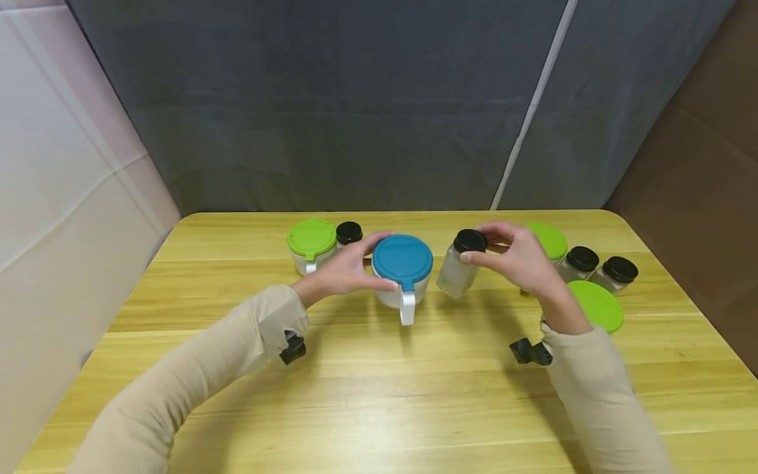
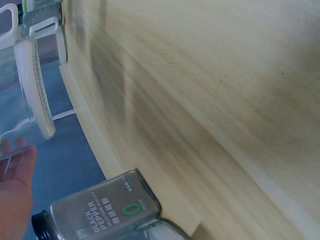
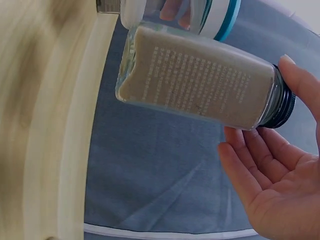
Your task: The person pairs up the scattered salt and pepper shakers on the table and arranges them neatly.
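My left hand (image 1: pixel 349 266) grips a clear canister with a blue lid (image 1: pixel 403 259) and a white handle, which faces me. In the left wrist view this canister (image 2: pixel 32 85) is off the table, with fingertips at its side. A square glass spice jar (image 1: pixel 456 275) hangs slightly tilted above the table, to the canister's right. My right hand (image 1: pixel 521 260) holds it by the black cap, between thumb and fingers. Greyish powder fills much of the jar (image 3: pixel 195 80) in the right wrist view, behind small white print.
Left on the wooden table (image 1: pixel 367 395) stand a green-lidded canister (image 1: pixel 312 238) and a black-capped jar (image 1: pixel 349 232); a nearby label reads black pepper (image 2: pixel 107 207). At right are green lids (image 1: pixel 597 305) and black-capped jars (image 1: pixel 620 271). A dark curtain (image 1: pixel 331 131) hangs behind.
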{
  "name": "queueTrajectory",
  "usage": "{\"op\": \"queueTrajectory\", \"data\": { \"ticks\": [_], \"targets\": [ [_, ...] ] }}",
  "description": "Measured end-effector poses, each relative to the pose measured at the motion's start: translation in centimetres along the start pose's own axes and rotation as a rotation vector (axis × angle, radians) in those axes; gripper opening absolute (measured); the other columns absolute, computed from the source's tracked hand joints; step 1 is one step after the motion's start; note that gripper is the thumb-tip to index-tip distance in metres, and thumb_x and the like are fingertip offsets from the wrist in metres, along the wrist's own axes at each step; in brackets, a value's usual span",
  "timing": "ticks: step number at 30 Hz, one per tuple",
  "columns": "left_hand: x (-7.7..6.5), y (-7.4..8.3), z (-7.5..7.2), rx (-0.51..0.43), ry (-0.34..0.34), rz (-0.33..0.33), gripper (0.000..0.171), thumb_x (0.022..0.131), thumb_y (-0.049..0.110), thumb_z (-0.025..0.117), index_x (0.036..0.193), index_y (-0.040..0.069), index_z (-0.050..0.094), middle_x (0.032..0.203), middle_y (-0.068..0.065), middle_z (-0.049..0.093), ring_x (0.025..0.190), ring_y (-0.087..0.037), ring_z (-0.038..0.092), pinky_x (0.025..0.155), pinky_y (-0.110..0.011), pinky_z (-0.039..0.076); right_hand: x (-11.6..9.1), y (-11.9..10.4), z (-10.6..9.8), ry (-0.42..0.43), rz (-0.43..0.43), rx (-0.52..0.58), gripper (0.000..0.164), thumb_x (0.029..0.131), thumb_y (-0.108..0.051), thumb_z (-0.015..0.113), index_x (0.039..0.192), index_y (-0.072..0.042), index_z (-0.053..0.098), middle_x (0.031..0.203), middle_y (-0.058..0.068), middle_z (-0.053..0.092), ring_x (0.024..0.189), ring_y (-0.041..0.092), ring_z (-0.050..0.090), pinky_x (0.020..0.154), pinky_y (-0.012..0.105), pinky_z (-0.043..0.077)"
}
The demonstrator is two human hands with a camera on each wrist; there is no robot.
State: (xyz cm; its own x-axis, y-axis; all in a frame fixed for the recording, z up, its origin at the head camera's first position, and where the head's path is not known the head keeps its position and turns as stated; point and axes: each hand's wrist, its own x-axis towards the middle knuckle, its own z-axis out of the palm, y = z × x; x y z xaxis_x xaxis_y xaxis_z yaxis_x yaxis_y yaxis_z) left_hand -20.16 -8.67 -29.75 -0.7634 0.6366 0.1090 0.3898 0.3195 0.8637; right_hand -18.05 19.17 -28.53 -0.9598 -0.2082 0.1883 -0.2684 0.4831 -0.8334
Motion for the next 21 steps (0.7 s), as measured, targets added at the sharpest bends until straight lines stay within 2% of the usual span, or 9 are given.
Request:
{"op": "queueTrajectory", "data": {
  "ticks": [5, 12, 21],
  "targets": [
    [0.3, -0.6, 0.3, -0.012, -0.012, 0.004, 0.077, 0.071, 0.006, 0.073, 0.133, -0.004, 0.028, 0.128, -0.018, 0.041, 0.117, -0.027, 0.039, 0.092, -0.035, 0.036, 0.2, 0.6, 0.6, 0.019, 0.033, 0.017, 0.051, 0.071, -0.024, 0.075, 0.11, 0.003, 0.054, 0.106, 0.015, 0.054, 0.097, 0.027, 0.053, 0.083, 0.037, 0.044],
    [1.7, -4.3, 0.9, -0.015, 0.0, 0.023, 0.083, 0.069, 0.012, 0.077, 0.135, 0.003, 0.028, 0.128, -0.014, 0.042, 0.116, -0.023, 0.04, 0.091, -0.033, 0.037, 0.6, 2.0, 1.4, 0.063, 0.065, 0.069, 0.048, 0.073, -0.023, 0.073, 0.109, 0.001, 0.053, 0.105, 0.013, 0.055, 0.092, 0.023, 0.054, 0.077, 0.03, 0.045],
    [2.4, -5.0, 1.3, -0.023, 0.018, 0.018, 0.084, 0.068, 0.021, 0.077, 0.135, 0.003, 0.029, 0.128, -0.01, 0.042, 0.115, -0.02, 0.04, 0.091, -0.032, 0.037, 1.2, 3.7, 2.1, 0.161, 0.112, 0.124, 0.05, 0.076, -0.019, 0.071, 0.115, 0.004, 0.05, 0.109, 0.017, 0.054, 0.098, 0.024, 0.051, 0.087, 0.034, 0.04]
  ]
}}
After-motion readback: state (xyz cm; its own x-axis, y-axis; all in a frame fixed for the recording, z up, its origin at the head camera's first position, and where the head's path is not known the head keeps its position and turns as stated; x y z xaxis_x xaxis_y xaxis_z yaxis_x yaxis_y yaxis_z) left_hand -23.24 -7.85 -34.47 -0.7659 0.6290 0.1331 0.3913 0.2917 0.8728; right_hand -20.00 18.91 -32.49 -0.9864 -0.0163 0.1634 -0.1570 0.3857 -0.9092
